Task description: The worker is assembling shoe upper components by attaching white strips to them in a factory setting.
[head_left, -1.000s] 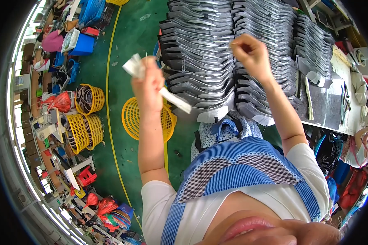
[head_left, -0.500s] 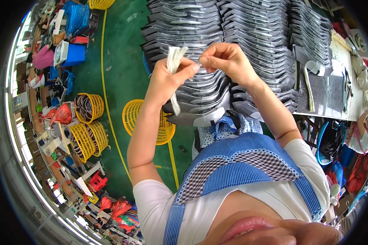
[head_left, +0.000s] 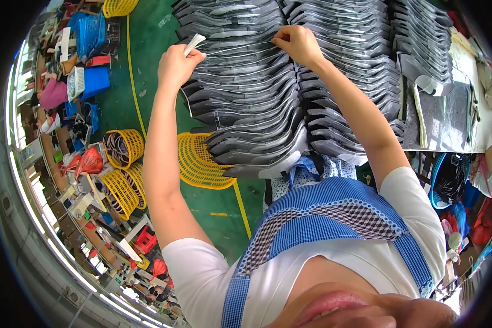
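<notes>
Head view: two hands up over the grey rows, a white bundle gripped at the left!

Here's the left hand, fingers closed round a folded bundle of white strips, its top poking up between thumb and fingers, out at the left edge of the stacked curved grey pieces. Across to the right, well apart from it, the right hand, thumb and fingertips pinched together above those same rows; whatever sits in that pinch is too fine to make out. Near left, a yellow basket on the green floor.
</notes>
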